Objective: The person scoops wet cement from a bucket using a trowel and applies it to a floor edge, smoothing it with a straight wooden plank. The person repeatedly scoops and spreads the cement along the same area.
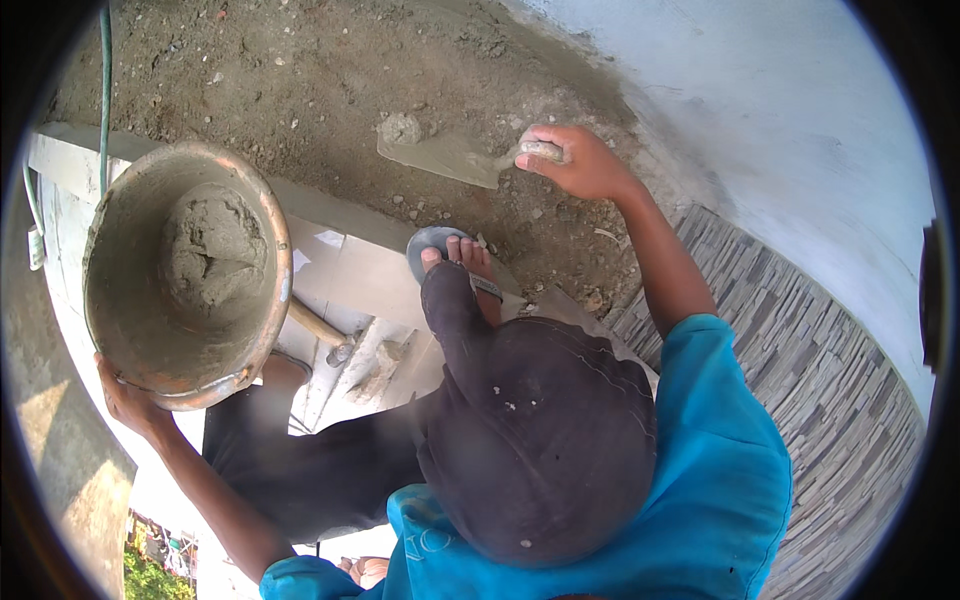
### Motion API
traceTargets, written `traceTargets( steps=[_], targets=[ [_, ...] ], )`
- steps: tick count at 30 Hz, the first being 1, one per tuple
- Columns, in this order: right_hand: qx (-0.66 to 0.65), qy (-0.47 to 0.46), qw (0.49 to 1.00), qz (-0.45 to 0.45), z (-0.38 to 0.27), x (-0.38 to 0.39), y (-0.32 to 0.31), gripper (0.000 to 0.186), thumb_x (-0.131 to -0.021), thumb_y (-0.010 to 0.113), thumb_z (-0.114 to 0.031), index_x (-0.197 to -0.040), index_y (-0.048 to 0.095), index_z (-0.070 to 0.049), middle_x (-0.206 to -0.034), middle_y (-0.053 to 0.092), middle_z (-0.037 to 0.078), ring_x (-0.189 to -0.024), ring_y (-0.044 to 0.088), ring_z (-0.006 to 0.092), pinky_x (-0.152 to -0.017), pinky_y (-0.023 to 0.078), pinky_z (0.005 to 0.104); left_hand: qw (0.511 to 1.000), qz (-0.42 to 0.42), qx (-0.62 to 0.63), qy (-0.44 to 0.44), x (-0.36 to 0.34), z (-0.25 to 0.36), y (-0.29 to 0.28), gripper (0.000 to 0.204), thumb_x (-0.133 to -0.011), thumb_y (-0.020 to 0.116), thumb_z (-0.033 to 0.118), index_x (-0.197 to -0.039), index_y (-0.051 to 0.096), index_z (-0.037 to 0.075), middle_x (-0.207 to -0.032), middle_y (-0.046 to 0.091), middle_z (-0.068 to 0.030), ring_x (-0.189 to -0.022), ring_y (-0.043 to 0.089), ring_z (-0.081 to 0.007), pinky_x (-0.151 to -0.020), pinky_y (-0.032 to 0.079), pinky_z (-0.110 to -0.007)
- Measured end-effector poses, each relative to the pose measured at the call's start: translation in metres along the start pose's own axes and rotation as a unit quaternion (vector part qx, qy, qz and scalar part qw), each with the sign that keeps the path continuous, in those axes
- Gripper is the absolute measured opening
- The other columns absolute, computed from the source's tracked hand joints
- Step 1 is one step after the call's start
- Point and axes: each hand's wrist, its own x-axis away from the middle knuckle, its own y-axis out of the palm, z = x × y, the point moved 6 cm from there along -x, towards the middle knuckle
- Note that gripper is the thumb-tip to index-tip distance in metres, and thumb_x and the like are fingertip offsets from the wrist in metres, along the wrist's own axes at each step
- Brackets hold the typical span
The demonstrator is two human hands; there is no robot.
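Note:
My left hand (128,402) grips the lower rim of a brown bucket (122,265), its fingers partly hidden behind it. The bucket is tilted so that its inside shows, with a heap of wet grey mortar (215,245) in it. Out to the right, my right hand (578,165) is closed round the handle of a trowel (450,160). The trowel's blade points left over the soil, and a small lump of mortar (402,128) sits at its far end.
Bare brown soil (300,60) lies ahead, bordered by a low ledge (330,212). A pale wall (790,110) with stone-strip cladding (770,350) stands at right. My sandalled foot (470,255) is on the ledge. A wooden-handled tool (318,322) lies below; a green hose (105,90) hangs at left.

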Motion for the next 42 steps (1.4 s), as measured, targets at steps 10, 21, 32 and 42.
traceTargets(
  steps=[10, 21, 32, 42],
  targets=[
    [0.048, 0.113, 0.976, 0.177, 0.036, 0.028, -0.08, 0.059, -0.093, 0.062, -0.055, -0.13, 0.065, -0.01, -0.112, 0.072, 0.015, -0.099, 0.069, 0.0249, -0.085, 0.053, 0.0375, 0.997, 0.019, -0.05, -0.049, 0.015, 0.005, 0.004, 0.058, -0.102, 0.055, 0.038, -0.136, 0.054, -0.009, -0.132, 0.06, -0.019, -0.114, 0.062, -0.0276, -0.094, 0.054, -0.037],
    [0.091, 0.14, 0.977, 0.135, 0.077, -0.05, 0.038, 0.059, -0.094, 0.057, -0.061, -0.133, 0.064, -0.017, -0.12, 0.071, 0.013, -0.111, 0.067, 0.0326, -0.094, 0.051, 0.0474, 0.987, -0.016, -0.16, 0.019, 0.011, 0.003, 0.003, 0.053, -0.107, 0.043, 0.032, -0.144, 0.046, -0.007, -0.145, 0.048, -0.0227, -0.127, 0.055, -0.0321, -0.105, 0.052, -0.042],
    [0.156, 0.147, 0.966, 0.141, 0.084, -0.13, 0.033, 0.058, -0.094, 0.053, -0.063, -0.132, 0.065, -0.022, -0.117, 0.072, 0.013, -0.112, 0.067, 0.033, -0.092, 0.052, 0.0495, 0.996, 0.001, -0.075, -0.045, 0.012, -0.011, -0.002, 0.057, -0.106, 0.044, 0.038, -0.143, 0.048, -0.005, -0.145, 0.048, -0.0223, -0.129, 0.053, -0.0323, -0.106, 0.051, -0.044],
    [0.178, 0.18, 0.954, 0.159, 0.099, -0.128, 0.024, 0.057, -0.094, 0.052, -0.062, -0.137, 0.061, -0.026, -0.119, 0.071, 0.013, -0.115, 0.065, 0.033, -0.098, 0.048, 0.0485, 0.996, 0.029, -0.075, -0.05, 0.016, -0.005, -0.001, 0.057, -0.106, 0.044, 0.038, -0.145, 0.047, -0.004, -0.148, 0.045, -0.0235, -0.131, 0.052, -0.034, -0.108, 0.05, -0.045]
  ],
)
